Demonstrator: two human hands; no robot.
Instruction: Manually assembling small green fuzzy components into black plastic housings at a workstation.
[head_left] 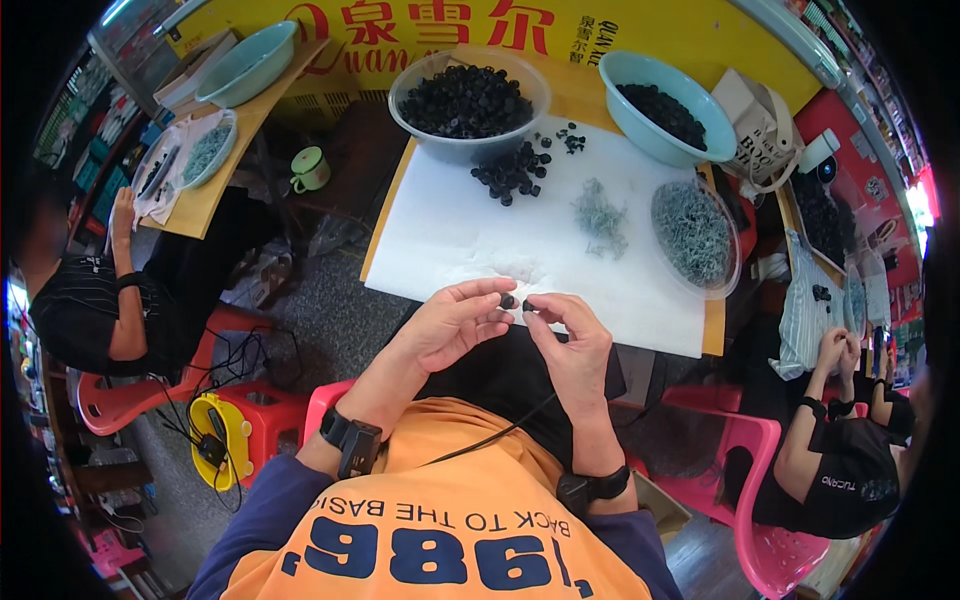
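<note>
Over the near edge of the white-covered table (440, 235), my two hands are raised close together. Between the thumb and fingers of my left hand (455, 325) is a small round black part (508, 300). My right hand (575, 345) pinches another small black part (528, 306), a short gap away from the first. A loose pile of black caps (510, 173) lies beyond my hands. To its right is a heap of small grey-green pieces (600, 220), too fine to make out singly.
A clear tub of black caps (402, 108) stands at the back, with a light blue basin (612, 75) to its right. A clear tray of grey-green pieces (735, 262) sits at the right edge. Other people work at both sides. A pink chair (752, 480) stands at my right.
</note>
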